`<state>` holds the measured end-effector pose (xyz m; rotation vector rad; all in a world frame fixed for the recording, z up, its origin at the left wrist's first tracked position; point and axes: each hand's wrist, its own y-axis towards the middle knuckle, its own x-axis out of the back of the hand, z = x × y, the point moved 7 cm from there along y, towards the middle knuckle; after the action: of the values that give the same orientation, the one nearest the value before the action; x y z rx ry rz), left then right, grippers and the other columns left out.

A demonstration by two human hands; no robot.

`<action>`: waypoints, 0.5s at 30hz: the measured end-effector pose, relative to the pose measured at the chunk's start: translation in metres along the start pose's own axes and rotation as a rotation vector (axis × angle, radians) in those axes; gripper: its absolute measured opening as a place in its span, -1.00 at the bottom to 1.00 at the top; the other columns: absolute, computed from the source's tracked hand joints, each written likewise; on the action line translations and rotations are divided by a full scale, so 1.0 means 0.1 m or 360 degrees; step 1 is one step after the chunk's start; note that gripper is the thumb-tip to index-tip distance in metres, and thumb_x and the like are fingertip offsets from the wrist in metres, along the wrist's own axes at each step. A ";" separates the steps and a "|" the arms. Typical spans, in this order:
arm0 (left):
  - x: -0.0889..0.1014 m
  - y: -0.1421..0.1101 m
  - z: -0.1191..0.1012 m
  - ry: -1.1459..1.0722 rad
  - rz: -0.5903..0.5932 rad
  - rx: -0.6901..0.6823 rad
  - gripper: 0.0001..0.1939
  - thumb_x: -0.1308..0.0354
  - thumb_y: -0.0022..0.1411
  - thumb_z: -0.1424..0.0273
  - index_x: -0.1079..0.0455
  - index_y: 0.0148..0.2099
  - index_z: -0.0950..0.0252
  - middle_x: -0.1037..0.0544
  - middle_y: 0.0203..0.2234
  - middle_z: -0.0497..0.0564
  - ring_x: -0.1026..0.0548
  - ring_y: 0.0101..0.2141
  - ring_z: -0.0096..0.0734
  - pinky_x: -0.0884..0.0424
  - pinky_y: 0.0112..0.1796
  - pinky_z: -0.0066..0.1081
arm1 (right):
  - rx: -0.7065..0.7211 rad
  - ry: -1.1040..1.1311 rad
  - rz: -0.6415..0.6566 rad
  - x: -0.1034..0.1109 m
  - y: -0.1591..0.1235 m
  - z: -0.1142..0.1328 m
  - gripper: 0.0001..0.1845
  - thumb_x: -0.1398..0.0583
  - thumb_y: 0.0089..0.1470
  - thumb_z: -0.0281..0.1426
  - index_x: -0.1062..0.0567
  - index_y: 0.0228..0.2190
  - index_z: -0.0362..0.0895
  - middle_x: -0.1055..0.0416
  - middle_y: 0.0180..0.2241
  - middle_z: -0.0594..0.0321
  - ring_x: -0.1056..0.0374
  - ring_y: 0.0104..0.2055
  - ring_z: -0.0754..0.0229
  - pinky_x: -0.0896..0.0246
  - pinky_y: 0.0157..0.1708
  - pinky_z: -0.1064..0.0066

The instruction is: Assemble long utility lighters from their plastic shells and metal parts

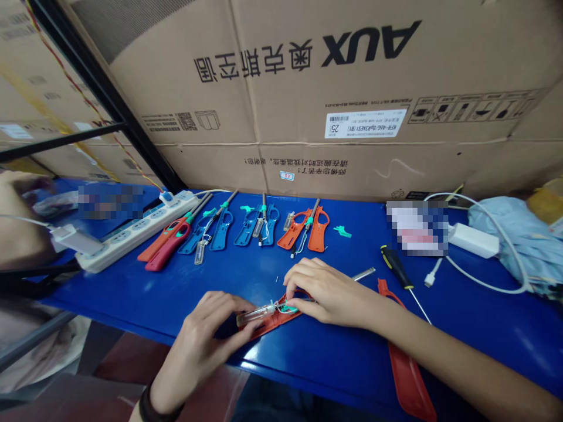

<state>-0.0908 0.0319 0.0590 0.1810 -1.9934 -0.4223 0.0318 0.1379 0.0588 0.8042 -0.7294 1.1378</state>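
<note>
My left hand [215, 328] is closed with thumb and fingers around the rear end of a red lighter shell half [275, 320]. A clear fuel tank [255, 315] lies along that shell, between my left fingertips. My right hand [316, 290] is pinched over the shell's other end, its fingertips on a teal trigger piece [289, 306] with a thin white wire beside it. A metal lighter tube [364, 274] sticks out beyond my right hand. The other red shell half [407, 375] lies under my right forearm, partly hidden.
Behind my hands lie opened blue lighters [222, 231], an opened orange lighter [317, 234] and a closed red lighter [169, 246]. A power strip [136, 230] sits left. At right are a screwdriver [398, 268] and white charger [474, 240]. A cardboard box [281, 117] stands behind; another person's arm [21, 223] is left.
</note>
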 end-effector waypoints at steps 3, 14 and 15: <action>0.00 -0.01 0.00 -0.0005 0.0018 -0.0011 -0.90 -0.18 0.17 0.36 -0.40 -0.23 0.22 -0.55 -0.40 -0.06 -0.47 -0.39 -0.43 -0.34 -0.32 -0.43 | 0.0000 -0.0006 0.0002 0.00 0.00 0.00 -0.94 -0.16 0.14 -0.42 -0.44 -0.36 -0.13 -0.42 -0.25 0.21 -0.28 -0.16 0.17 -0.14 -0.11 0.30; -0.01 -0.03 0.01 0.0006 0.0051 -0.0002 -0.89 -0.18 0.18 0.36 -0.38 -0.22 0.23 -0.54 -0.38 -0.05 -0.46 -0.37 -0.43 -0.32 -0.30 -0.43 | 0.0010 -0.0037 0.0004 -0.01 0.00 0.00 -0.93 -0.16 0.14 -0.42 -0.45 -0.36 -0.14 -0.42 -0.24 0.21 -0.29 -0.15 0.17 -0.14 -0.10 0.30; -0.02 -0.03 0.01 0.0003 0.0058 -0.0001 -0.89 -0.18 0.18 0.36 -0.38 -0.21 0.23 -0.54 -0.38 -0.05 -0.45 -0.37 -0.43 -0.32 -0.30 -0.42 | 0.0012 -0.0041 0.0004 -0.01 0.00 0.00 -0.94 -0.16 0.13 -0.42 -0.45 -0.36 -0.14 -0.42 -0.24 0.21 -0.29 -0.16 0.18 -0.14 -0.10 0.30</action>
<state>-0.0911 0.0298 0.0562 0.1445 -1.9919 -0.3992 0.0317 0.1372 0.0581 0.8259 -0.7478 1.1348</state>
